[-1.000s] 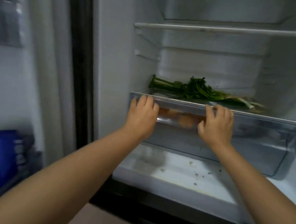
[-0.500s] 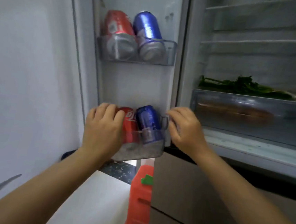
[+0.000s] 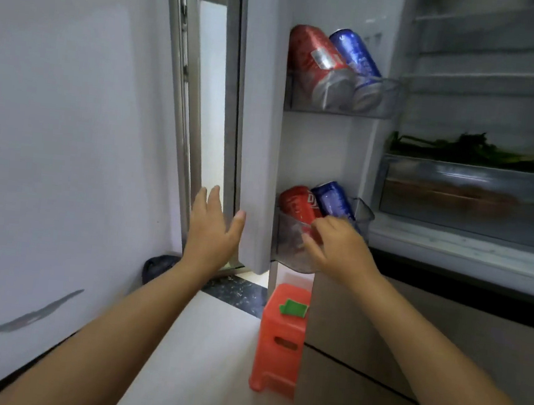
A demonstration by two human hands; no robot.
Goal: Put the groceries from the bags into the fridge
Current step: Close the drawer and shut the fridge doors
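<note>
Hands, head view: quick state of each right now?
Left hand: open, fingers straight, at the outer edge of the fridge door, gripping nothing.
Right hand: fingers loosely curled at the lower door bin; grip cannot be told.

Two door bins point(image 3: 340, 106), each holding red and blue cans point(image 3: 315, 60)

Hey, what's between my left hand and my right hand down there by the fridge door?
In the head view, the fridge door's outer edge runs between the left hand and the right hand; nothing else.
</note>
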